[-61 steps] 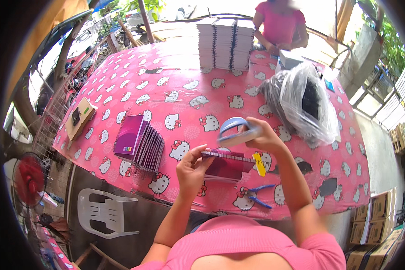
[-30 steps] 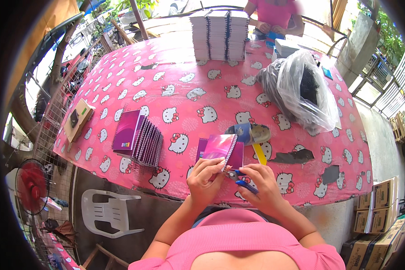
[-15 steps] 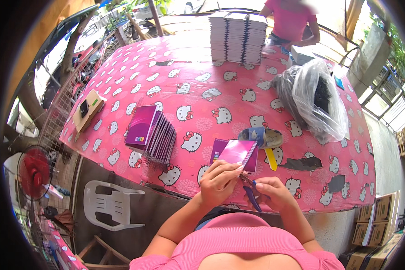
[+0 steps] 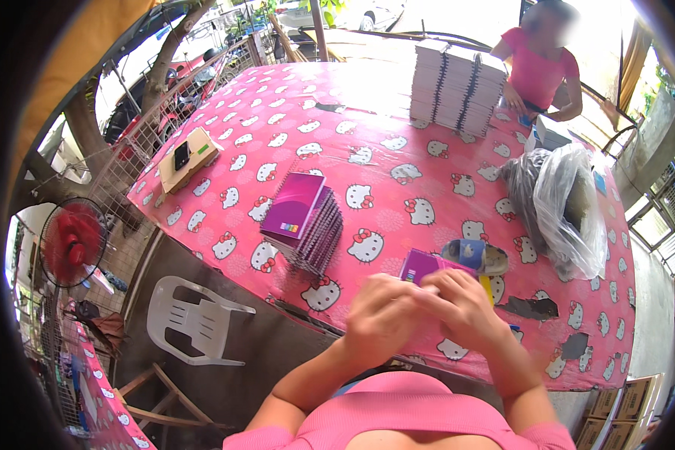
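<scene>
My left hand [image 4: 382, 315] and my right hand [image 4: 469, 307] meet close together above the near edge of the table, both with curled fingers. Motion blurs them a little, and whatever they pinch is hidden behind the fingers. Just beyond them lies a purple notebook [image 4: 418, 262], partly covered by the hands. A blue and beige slipper [image 4: 476, 256] rests against its far right side, with a yellow strip [image 4: 487, 287] half hidden by my right hand. To the left stands a stack of purple spiral notebooks [image 4: 296, 210].
The pink patterned tablecloth [image 4: 382, 217] has torn dark patches at right. Tall stacks of spiral-bound pages [image 4: 457, 86] stand at the far side, near a person in pink [image 4: 544, 71]. A clear plastic bag [image 4: 570, 214] sits at right, cardboard with a phone [image 4: 181, 155] at left. A white chair [image 4: 195, 319] stands below.
The blue-handled pliers have left my right hand. Its fingers have moved in against my left hand. The notebook my left hand held up is no longer plainly visible. The view has shifted.
</scene>
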`<state>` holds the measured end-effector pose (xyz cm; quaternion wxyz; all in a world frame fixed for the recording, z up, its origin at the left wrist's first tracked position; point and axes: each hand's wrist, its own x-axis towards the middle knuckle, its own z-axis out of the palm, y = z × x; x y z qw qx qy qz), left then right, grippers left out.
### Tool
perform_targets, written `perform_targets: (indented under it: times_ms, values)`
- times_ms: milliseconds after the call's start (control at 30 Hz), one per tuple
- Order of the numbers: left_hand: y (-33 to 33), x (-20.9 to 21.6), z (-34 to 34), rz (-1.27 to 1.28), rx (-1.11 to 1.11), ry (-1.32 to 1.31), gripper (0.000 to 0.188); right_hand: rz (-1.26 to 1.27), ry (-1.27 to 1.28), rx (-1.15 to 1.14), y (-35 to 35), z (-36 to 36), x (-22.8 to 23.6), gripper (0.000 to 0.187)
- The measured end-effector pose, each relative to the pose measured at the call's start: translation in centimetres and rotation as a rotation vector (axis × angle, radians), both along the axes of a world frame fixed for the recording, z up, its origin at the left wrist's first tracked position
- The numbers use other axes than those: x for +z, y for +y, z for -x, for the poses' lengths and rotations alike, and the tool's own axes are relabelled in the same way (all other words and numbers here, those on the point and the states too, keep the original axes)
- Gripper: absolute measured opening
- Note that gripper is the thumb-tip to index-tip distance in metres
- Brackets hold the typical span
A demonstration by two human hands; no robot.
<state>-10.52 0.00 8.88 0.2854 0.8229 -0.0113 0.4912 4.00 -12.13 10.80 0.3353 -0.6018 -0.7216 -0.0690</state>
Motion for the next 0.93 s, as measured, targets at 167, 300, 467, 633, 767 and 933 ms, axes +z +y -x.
perform_targets:
  times_ms: [167, 300, 467, 633, 767, 933]
  values:
    - [10.5, -2.7, 4.8, 0.395, 0.483, -0.345, 0.059, -0.260, 0.929, 0.231, 12.0, 0.6, 3.8, 0.052]
    - [17.7, -8.4, 4.2, 0.648, 0.508, -0.318, 0.062, -0.195, 0.946, 0.101, 22.6, 0.6, -1.9, 0.045]
    - [20.3, -10.7, 4.0, 0.652, 0.444, -0.174, 0.056, -0.187, 0.740, -0.072, 27.5, 1.5, -8.2, 0.036]
    - [20.8, -9.2, 3.9, 0.624, 0.449, -0.134, 0.048, -0.206, 0.575, -0.255, 27.8, 1.8, -8.2, 0.036]
    - [21.7, -1.7, 7.3, 0.597, 0.442, -0.560, 0.043, -0.362, 0.410, -0.428, 23.3, 3.0, -5.5, 0.057]
    - [23.6, 2.1, 6.8, 1.011, -1.066, -0.716, 0.059, -0.269, 0.507, -0.810, 6.1, 5.5, -5.5, 0.058]
